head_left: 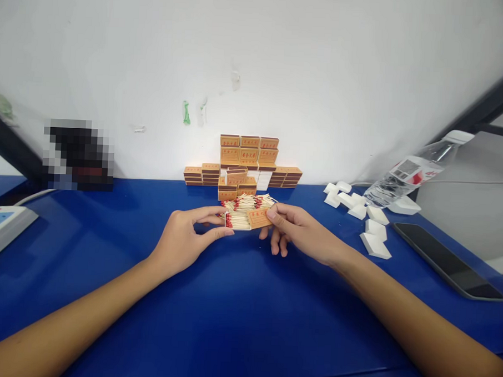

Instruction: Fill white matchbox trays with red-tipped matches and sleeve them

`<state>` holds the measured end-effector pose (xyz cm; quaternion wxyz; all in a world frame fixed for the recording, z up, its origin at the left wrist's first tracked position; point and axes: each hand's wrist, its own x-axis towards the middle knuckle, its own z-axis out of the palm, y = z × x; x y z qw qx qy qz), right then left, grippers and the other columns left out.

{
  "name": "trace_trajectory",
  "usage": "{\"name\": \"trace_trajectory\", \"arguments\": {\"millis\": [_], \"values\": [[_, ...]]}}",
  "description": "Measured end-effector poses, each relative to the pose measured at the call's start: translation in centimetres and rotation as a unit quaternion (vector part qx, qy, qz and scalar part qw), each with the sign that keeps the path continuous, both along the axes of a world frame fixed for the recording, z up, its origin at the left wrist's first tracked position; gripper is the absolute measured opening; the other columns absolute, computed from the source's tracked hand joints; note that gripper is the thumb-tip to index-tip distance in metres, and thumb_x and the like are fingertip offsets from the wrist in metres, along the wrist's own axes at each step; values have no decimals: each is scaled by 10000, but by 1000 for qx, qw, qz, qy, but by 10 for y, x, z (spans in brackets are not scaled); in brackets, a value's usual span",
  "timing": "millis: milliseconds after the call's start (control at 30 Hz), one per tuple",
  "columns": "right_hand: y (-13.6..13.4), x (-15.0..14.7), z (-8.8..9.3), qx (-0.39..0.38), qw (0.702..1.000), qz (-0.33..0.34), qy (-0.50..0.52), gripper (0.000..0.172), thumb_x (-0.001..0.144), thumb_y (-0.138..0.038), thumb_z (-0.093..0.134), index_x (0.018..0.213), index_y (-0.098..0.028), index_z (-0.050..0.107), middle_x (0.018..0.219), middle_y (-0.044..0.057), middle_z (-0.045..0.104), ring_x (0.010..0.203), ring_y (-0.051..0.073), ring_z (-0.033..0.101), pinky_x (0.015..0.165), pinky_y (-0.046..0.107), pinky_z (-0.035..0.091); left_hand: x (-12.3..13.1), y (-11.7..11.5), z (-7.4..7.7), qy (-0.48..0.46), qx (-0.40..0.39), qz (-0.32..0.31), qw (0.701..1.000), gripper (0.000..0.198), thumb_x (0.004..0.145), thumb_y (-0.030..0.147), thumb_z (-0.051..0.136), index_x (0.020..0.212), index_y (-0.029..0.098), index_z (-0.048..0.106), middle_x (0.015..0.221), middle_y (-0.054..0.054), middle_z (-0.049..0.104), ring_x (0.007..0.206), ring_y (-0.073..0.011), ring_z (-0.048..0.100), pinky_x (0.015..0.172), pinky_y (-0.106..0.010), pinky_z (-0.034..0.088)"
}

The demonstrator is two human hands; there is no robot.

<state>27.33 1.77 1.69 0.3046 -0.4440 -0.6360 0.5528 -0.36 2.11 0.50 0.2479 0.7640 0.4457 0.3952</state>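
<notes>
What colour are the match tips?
Red: the matches in the matchbox show it, head view.

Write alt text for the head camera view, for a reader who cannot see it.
The left hand and right hand pinch a half-open matchbox packed with red-tipped matches above a blue table. Behind it lie loose matches and stacked matchboxes against a white wall; white trays, a water bottle and a phone sit to the right.

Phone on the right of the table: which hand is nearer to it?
Right. The right hand holds the matchbox, with the phone off to its right; the left hand pinches the matchbox's other end, farther from the phone.
</notes>
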Motion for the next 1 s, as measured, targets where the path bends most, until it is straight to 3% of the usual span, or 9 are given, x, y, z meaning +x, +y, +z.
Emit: {"name": "trace_trajectory", "arguments": {"millis": [433, 633, 733, 867, 1000], "values": [[-6, 3, 10, 33, 997, 46, -58, 437, 1062, -632, 502, 1024, -199, 539, 977, 92, 798, 591, 132, 726, 479, 234, 526, -1, 0, 4, -11, -9, 6, 1000, 438, 845, 495, 854, 1179, 216, 804, 1015, -20, 854, 1039, -282, 802, 1065, -447, 601], [-9, -3, 3, 57, 998, -12, -17, 438, 1057, -601, 542, 1260, -229, 430, 928, 49, 783, 571, 155, 724, 445, 239, 515, -1, 0, 4, -9, -8, 5, 1000, 469, 834, 493, 864, 1212, 222, 804, 1004, -25, 854, 991, -271, 806, 989, -400, 625], [-20, -18, 1, 77, 997, 1, -7, 519, 1078, -599, 483, 1424, -213, 449, 1124, 124, 747, 752, 190, 759, 489, 274, 584, 0, 0, 1, -36, -14, 11, 999, 473, 827, 493, 874, 1217, 234, 803, 991, -20, 855, 969, -265, 813, 968, -390, 634], [-40, -43, -4, 79, 995, 27, 56, 551, 1112, -572, 397, 1559, -251, 424, 1454, 165, 578, 1170, 238, 684, 765, 352, 681, 4, -5, 3, -66, -9, 0, 998, 432, 827, 449, 888, 1202, 248, 811, 1016, -9, 856, 999, -253, 818, 1003, -358, 626], [-46, -51, -6, 32, 993, 62, 92, 577, 1118, -581, 372, 1612, -281, 367, 1472, 153, 541, 1192, 242, 656, 799, 379, 675, 5, -10, 5, -63, -8, -22, 998, 414, 854, 402, 877, 1229, 249, 794, 966, 11, 857, 995, -234, 822, 1023, -329, 610]]}}
